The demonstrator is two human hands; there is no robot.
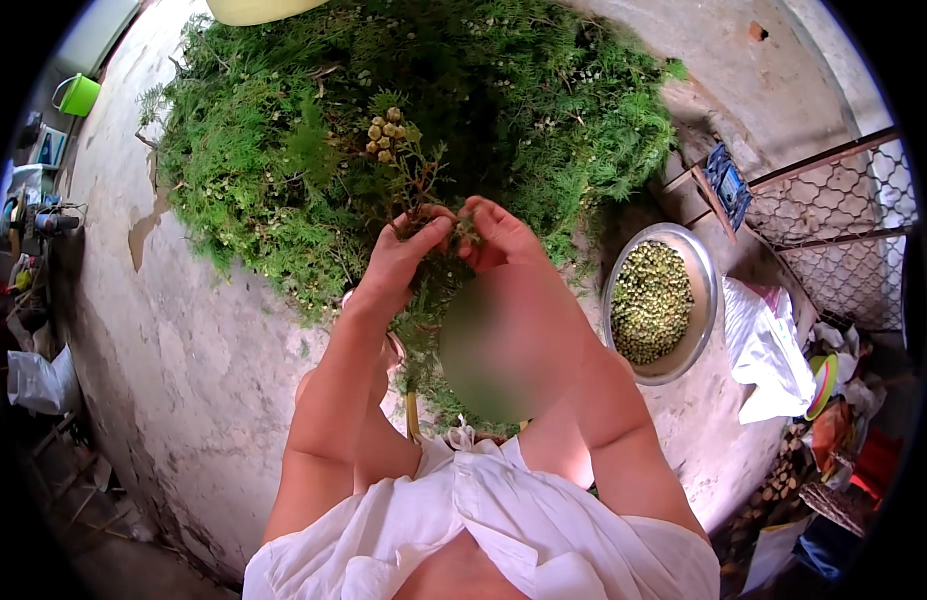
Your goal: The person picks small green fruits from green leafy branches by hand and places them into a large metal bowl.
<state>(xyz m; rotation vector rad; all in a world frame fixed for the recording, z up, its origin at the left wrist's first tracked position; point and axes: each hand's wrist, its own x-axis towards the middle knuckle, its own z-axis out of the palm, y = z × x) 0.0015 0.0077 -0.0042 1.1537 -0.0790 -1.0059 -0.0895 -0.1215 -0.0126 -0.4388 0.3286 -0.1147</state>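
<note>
My left hand (412, 245) is closed round the stem of an evergreen sprig (416, 178). A cluster of round, tan-yellow cones (386, 136) shows at the sprig's far end. Close beside it, my right hand (502, 238) has its thumb and fingers pinched on small green cones (465, 232), partly covered by the fingertips. Both hands meet over the near edge of a large heap of cut evergreen branches (254, 170). Right of my right forearm, a round metal basin (706, 300) holds many small green cones (652, 300).
White plastic bags (769, 350) lie right of the basin, near a wire-mesh frame (834, 220). At the far left stands a green bucket (81, 95). A yellowish rounded object (264, 8) cuts into the top edge. Clutter lines both sides. A blurred patch covers part of my lap.
</note>
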